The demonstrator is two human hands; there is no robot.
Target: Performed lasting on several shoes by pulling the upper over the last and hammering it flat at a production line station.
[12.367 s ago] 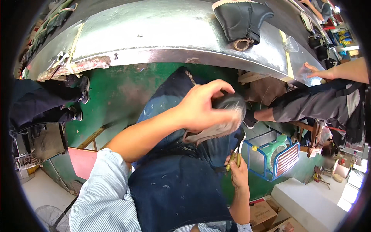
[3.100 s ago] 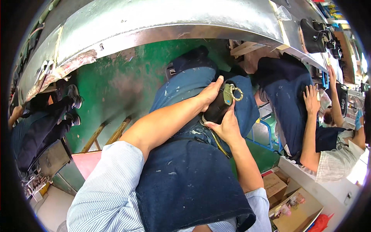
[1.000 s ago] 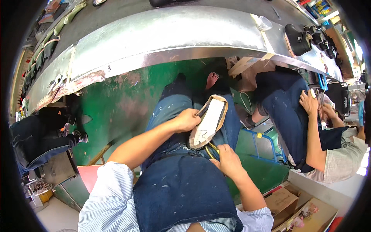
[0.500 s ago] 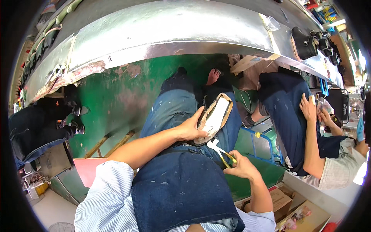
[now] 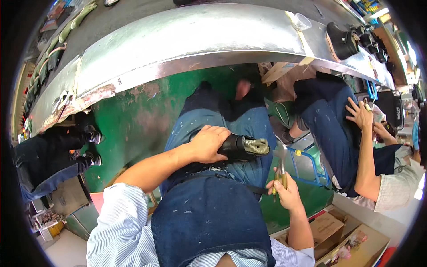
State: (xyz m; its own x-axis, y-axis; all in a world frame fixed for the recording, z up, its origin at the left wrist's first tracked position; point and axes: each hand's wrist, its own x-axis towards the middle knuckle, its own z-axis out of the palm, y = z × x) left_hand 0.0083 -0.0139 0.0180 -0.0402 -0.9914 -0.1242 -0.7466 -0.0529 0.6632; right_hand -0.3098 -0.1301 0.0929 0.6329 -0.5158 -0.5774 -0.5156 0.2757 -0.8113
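One black, smooth leather-looking boot [image 5: 234, 149] lies across paint-flecked blue denim trousers [image 5: 195, 120], clasped by the left hand [image 5: 208, 144], likely stiff, fairly weighty, best gripped round its body, while the right hand [image 5: 286, 190] grasps yellow-handled metal pincers [image 5: 280, 167].

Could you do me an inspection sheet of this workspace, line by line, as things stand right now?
Surface: long metal-faced workbench, scuffed, with bright glare.
Job's things: black boot lying across the lap; pliers with yellowish handles, head upward.
Clutter: clear cup and dark boots on the bench; cardboard boxes at lower right.
Hands: left hand grips the boot; right hand holds the pliers by their handles.
Cables: a thin pale loop beneath the bench; cannot tell whether it is a cable.
Surroundings: worn green floor, blue metal frame, people on both sides.
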